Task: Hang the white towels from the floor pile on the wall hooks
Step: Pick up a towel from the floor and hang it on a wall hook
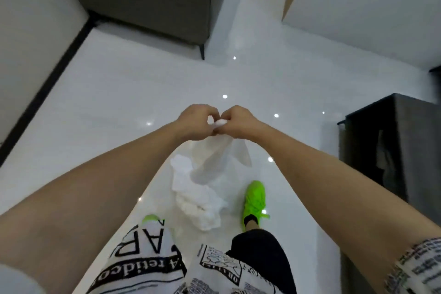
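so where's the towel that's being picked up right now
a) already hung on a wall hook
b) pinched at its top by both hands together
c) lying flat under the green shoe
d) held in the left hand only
b: the left hand and the right hand meet and pinch the top of the white towel, which hangs down above the floor pile.
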{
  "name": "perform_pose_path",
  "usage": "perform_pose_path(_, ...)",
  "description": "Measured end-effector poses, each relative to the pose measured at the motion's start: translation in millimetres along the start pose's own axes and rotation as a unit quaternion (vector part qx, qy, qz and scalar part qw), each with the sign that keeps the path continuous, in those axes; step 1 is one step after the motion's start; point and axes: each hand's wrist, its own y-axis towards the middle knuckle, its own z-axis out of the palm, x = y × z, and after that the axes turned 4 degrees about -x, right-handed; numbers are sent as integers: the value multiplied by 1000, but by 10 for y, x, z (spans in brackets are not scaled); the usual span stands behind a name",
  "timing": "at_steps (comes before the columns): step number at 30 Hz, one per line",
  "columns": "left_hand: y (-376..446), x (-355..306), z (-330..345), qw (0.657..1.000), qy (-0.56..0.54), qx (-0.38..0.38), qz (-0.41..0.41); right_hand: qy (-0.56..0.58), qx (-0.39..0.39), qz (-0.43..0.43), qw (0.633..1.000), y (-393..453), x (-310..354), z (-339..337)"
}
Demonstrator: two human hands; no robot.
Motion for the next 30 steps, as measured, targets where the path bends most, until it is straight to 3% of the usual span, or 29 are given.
perform_pose_path(3, -218, -306, -227, 997, 30, 43, 49, -9, -19, 30, 999, -569, 45, -211)
perform_pose_path(6, -445, -767, -436, 992, 47, 15, 115, -71, -58, 58, 994, -1126, 35, -444)
perform_pose_path(9, -703, -1372, -709, 980, 55, -47, 184, -133, -144, 77, 977, -1678, -45, -699)
perform_pose_path(13, -1076, -2064, -1005, 961, 65, -148, 226, -137, -240, 112, 954, -2472, -421, -958)
perform_pose_path(19, -1746, -3223, -710, 923, 10, -301, 241, -108, -348, 197, 910, -3901, -1422, -1242)
perform_pose_path(21, -1952, -3671, -353, 935, 15, -245, 255, -43, -410, 201, 889, -4404, -1692, -1324)
perform_pose_path(23, -2239, -4110, 136, 948, 49, -92, 300, 17, -472, 166, 866, -4848, -1851, -1400)
perform_pose_path(25, -2599, -4521, 689, 936, 65, 52, 341, 48, -511, 124, 849, -5278, -1912, -1435)
perform_pose_path(30, -3375, -5404, 1783, 906, -67, 104, 404, 19, -554, 163, 816, -6449, -2430, -1360)
